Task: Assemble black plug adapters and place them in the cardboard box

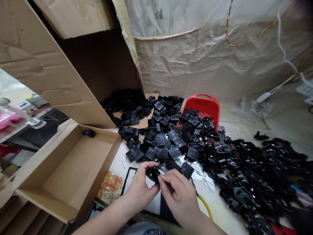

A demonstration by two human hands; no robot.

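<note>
Near the bottom centre, my left hand (141, 187) curls its thumb and fingers around a small black plastic part (153, 174). From the right, my right hand (179, 192) pinches at the same part's near edge, thumb and forefinger together; anything small between these fingertips is hidden. Just beyond my hands lies a heap of square black plastic cases (160, 139). Under my hands is a flat pad with a black border (129, 179), partly covered by them.
An open cardboard tray (70, 163) at left holds one black piece (88, 133). A red bin (202, 106) spills wired circuit boards (207, 135). Black parts (246, 173) are heaped at right. A yellow cable (205, 206) lies beside my right hand. A large cardboard box (56, 78) stands behind.
</note>
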